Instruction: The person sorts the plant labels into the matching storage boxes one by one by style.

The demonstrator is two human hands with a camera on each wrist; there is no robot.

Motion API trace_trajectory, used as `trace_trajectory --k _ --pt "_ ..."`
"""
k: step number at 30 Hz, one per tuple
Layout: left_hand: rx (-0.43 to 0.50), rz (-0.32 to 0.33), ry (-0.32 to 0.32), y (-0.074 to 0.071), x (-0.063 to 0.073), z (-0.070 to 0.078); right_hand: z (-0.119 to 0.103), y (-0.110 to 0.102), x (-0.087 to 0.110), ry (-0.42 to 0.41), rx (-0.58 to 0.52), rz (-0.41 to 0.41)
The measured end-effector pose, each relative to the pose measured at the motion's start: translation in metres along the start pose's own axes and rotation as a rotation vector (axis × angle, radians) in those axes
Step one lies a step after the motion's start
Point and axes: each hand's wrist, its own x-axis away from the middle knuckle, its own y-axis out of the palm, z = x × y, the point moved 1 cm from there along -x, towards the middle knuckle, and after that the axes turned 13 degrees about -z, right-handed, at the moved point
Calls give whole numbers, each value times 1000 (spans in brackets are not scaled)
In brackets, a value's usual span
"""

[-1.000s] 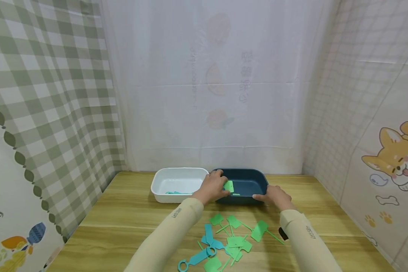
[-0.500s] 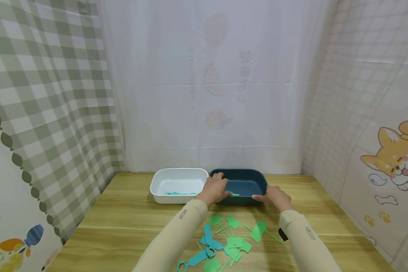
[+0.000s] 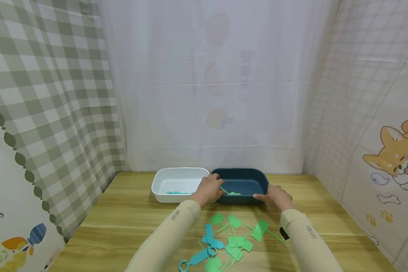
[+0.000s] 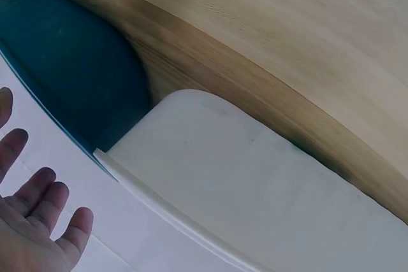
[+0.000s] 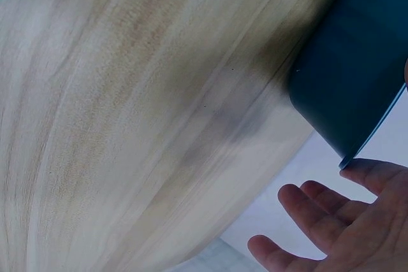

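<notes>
My left hand hovers over the front corner where a white plastic bin meets a dark blue bin. In the left wrist view its fingers are spread and hold nothing. My right hand rests at the front right corner of the dark blue bin, a fingertip touching the rim in the right wrist view. Inside that bin, a green tag's thin stem leans up beside my left fingers. A few blue pieces lie in the white bin.
In front of the bins lies a loose pile of green tags with long stems and blue ring-ended tags. A white curtain hangs behind the wooden table, and patterned cloths close off both sides.
The green tag's flat head, upright beside my left hand a second ago, has dropped low into the dark blue bin. My left hand has shifted slightly left; the right stays put.
</notes>
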Motion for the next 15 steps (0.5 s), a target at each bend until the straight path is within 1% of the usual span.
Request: trace_trajectory --k 4,9,15 --pt "0 -2 23 -2 7 -5 0 0 -1 -4 5 -2" --pt "-3 12 64 0 18 -12 0 -1 0 -7 6 -2" --pt "-23 14 98 2 35 -14 1 -1 1 -12 10 -7"
